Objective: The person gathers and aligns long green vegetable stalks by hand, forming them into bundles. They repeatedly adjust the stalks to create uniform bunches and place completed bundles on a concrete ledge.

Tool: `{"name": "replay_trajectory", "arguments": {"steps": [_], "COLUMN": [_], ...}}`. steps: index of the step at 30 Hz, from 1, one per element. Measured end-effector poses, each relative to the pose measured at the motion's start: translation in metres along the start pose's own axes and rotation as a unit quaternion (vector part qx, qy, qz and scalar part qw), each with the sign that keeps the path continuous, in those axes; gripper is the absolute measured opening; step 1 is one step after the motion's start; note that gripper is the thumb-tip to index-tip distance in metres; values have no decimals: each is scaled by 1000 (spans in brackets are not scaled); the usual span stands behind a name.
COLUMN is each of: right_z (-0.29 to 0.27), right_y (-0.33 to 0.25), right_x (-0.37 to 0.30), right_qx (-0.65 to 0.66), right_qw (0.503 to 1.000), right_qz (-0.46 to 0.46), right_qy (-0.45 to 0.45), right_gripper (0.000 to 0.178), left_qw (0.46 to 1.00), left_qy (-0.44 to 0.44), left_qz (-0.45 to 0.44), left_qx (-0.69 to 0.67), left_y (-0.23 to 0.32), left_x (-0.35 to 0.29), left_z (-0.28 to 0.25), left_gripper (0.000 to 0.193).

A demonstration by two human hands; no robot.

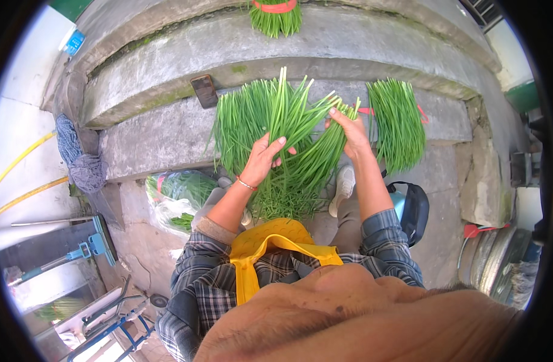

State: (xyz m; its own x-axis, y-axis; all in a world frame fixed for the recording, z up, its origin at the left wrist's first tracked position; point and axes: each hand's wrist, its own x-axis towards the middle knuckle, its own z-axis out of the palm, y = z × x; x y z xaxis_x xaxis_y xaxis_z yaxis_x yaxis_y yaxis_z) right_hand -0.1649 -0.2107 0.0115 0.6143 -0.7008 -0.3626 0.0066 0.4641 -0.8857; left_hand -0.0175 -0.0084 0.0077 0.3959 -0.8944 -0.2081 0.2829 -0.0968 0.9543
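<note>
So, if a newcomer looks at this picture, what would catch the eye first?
Probably the bright green stalks in the middle, held in the left hand and right hand. Then the yellow apron below them, and the green bundle with a red band at the top.

I see plaid sleeves (382,232) in grey, dark blue and white, the left one ending in a brown cuff (216,231). A thin reddish bracelet (247,183) rings the left wrist (252,175). I also make out a yellow apron (276,230) with broad straps (246,281), grey-brown trousers (349,224) and a pale shoe (345,188).
</note>
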Motion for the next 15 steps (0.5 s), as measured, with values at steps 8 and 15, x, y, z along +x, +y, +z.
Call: {"name": "replay_trajectory", "arguments": {"steps": [8, 15], "right_z": [7, 10], "right_y": [0, 0], "right_x": [-5, -5], "right_qx": [120, 121], "right_qw": [983, 991], "right_qz": [-68, 7], "right_qy": [-124, -57], "right_gripper": [62, 60], "left_qw": [986, 993], "left_qy": [-98, -42], "left_qz": [-86, -44], "left_qx": [-108, -105], "left_y": [-7, -8], "left_x": [0, 4], "left_z": [0, 3], "left_gripper": [31, 31]}}
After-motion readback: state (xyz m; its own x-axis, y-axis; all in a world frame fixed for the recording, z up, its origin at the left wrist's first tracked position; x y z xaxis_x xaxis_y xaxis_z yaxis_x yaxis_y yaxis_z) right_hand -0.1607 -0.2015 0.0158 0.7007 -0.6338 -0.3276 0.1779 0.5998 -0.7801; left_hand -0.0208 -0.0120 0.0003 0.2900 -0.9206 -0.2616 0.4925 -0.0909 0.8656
